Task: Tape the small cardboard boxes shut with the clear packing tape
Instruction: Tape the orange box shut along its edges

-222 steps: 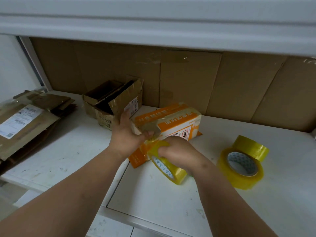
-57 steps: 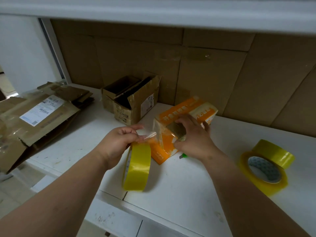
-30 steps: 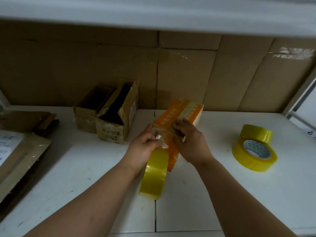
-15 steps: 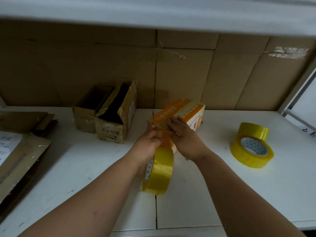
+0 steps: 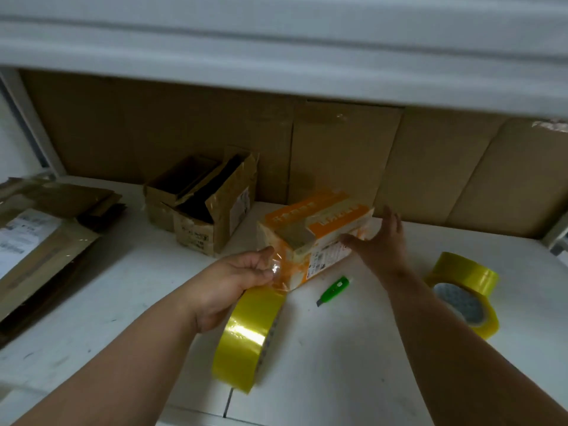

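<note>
Right hand [image 5: 379,241] now flat against orange box [image 5: 313,232]; left hand [image 5: 233,281] still pinching tape [image 5: 249,336].

Bare bench [image 5: 338,348] lies open at lower centre. A green cutter [image 5: 333,291] and two tape rolls [image 5: 464,295] crowd the right; open cartons [image 5: 201,204] block the upper left.

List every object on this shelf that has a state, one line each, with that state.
Orange-and-white cardboard box: closed, partly taped.
Yellow-tinted tape roll: hanging, strip pulled out.
Left hand: pinches the strip.
Right hand: open, against box.
Brown cardboard boxes: open.
Green utility knife: lying flat.
</note>
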Demonstrator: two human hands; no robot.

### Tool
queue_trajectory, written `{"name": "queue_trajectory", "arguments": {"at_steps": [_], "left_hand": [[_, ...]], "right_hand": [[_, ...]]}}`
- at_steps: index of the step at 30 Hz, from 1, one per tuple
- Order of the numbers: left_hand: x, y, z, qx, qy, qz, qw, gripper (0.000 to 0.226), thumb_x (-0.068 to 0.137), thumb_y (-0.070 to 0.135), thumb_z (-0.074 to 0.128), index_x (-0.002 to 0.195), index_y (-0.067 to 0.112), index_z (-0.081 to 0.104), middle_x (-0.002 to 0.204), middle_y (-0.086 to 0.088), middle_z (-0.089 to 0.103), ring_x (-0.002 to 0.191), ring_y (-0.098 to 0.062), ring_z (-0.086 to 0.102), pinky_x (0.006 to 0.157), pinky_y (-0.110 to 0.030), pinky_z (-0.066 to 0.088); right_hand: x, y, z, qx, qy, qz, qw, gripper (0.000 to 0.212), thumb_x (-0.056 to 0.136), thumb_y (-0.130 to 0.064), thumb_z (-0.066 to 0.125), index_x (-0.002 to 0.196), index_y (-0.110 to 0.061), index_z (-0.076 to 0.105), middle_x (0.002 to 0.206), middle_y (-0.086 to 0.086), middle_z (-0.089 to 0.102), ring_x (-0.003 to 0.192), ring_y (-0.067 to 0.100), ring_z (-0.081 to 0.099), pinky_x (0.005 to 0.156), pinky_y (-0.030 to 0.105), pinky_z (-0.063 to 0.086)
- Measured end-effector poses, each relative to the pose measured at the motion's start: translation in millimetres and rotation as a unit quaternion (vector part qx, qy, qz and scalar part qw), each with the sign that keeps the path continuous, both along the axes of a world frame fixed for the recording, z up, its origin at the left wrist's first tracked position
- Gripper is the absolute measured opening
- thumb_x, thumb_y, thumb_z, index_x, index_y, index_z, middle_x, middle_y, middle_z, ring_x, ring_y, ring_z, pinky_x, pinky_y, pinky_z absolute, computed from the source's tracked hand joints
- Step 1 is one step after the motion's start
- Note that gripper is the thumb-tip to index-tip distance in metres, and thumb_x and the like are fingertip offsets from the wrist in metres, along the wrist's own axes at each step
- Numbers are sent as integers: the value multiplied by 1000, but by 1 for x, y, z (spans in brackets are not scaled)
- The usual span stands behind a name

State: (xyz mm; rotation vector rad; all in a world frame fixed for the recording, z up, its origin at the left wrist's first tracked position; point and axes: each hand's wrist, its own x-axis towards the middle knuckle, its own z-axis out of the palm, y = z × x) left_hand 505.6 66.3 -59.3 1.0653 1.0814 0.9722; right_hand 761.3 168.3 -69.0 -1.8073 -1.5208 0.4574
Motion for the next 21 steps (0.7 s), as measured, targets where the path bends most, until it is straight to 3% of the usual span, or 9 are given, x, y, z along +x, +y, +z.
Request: {"name": "queue_trajectory", "arguments": {"at_steps": [4,6,8,10,12,15,18,20,21], "left_hand": [[28,-10,1,7,32,38,999,42,96,-3,51,59,14,64,80,35,68,86,17,62,92,-13,42],[36,-7,-4,15,39,79,996,38,95,-2,53,61,14,62,102,31,66,106,5,62,104,-21,41],[41,-5,-4,20,31,123,992,32,95,-1,55,66,13,58,129,20,57,118,-11,58,102,-28,46],[45,-2,-5,17,41,140,989,22,95,1,56,75,6,60,128,6,64,109,-19,65,86,-26,53],[49,0,-4,7,34,153,988,13,96,4,57,103,-4,64,124,-8,68,112,-29,65,95,-36,53],[52,0,0,-26,3,187,982,32,94,3,59,124,-8,55,118,-24,68,114,-41,62,105,-52,46],[54,2,1,-59,0,202,978,24,91,6,63,110,-7,56,115,-31,64,105,-49,63,99,-58,46],[56,5,3,-71,19,196,978,7,90,6,65,86,6,60,106,-32,63,96,-43,63,95,-57,48],[57,7,3,-75,24,187,979,12,89,6,66,78,10,62,106,-33,63,97,-43,63,97,-58,47]], "right_hand": [[11,22,0,-53,162,69,983,114,61,-39,90,153,-22,24,149,10,45,136,32,44,109,53,40],[16,34,-3,-69,209,115,969,112,56,-40,86,150,-23,28,138,5,55,125,29,54,102,52,47],[16,38,-1,-70,227,131,963,97,73,-24,80,153,-19,26,135,5,55,125,30,54,103,49,46],[20,41,-6,-56,179,124,974,85,82,-16,74,153,-18,27,137,14,54,124,35,54,102,49,46],[23,35,-10,-50,123,127,983,83,81,-24,76,151,-24,32,136,18,53,119,37,57,98,46,49],[31,17,-8,-65,96,153,981,94,79,-32,80,154,-29,24,126,14,57,109,31,61,81,32,50],[43,-4,-1,-100,103,202,969,104,79,-22,81,156,-36,13,100,0,56,86,13,58,65,23,43],[54,-14,2,-111,91,204,968,104,76,-19,83,155,-38,18,114,2,51,100,19,58,75,27,46],[58,-19,3,-110,84,195,971,102,74,-18,83,154,-36,21,127,3,44,113,23,54,82,30,45]]}}
